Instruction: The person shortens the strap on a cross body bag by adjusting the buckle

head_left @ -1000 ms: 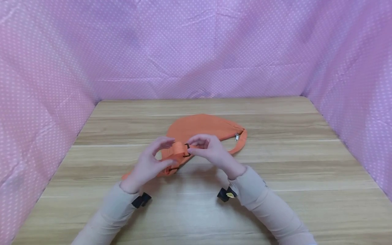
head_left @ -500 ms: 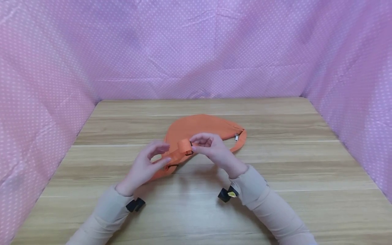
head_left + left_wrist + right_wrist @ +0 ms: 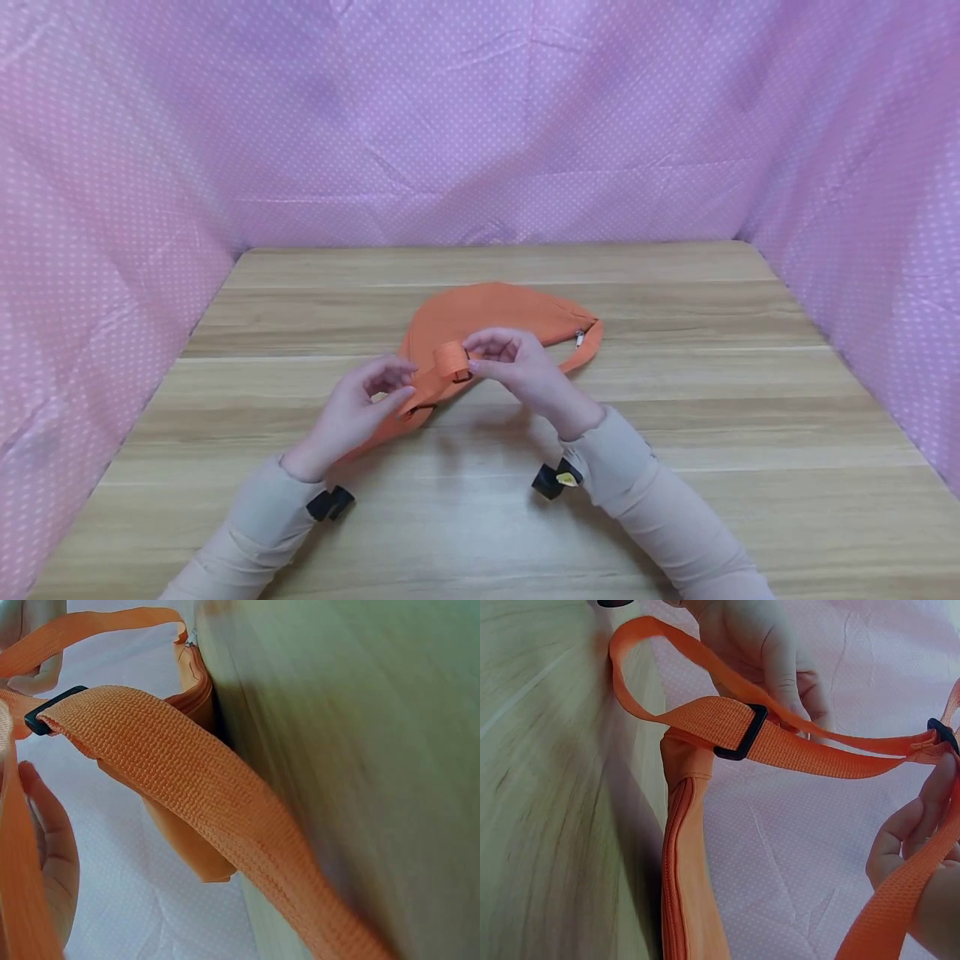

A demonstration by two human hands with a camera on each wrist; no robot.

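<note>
An orange sling bag (image 3: 487, 308) lies on the table, its zip pull (image 3: 579, 338) at the right end. My right hand (image 3: 521, 367) pinches the orange webbing strap (image 3: 451, 360) with thumb and fingers beside a black slider buckle (image 3: 944, 735). My left hand (image 3: 352, 417) is at the strap's left part, thumb and fingers apart and loosely bent close to the webbing. A second black buckle (image 3: 742, 732) sits on the strap near the left fingers. Where the left fingertips meet the webbing is partly hidden behind the strap in the right wrist view.
The wooden table (image 3: 675, 400) extends around the bag on every side. Pink dotted cloth (image 3: 480, 125) hangs along its back and both sides. Black wrist straps (image 3: 330, 503) sit at both sleeve cuffs.
My left hand has slid left and toward me along the strap, its thumb and fingers closer together. My right hand moved slightly right with the buckle, then stayed nearly still.
</note>
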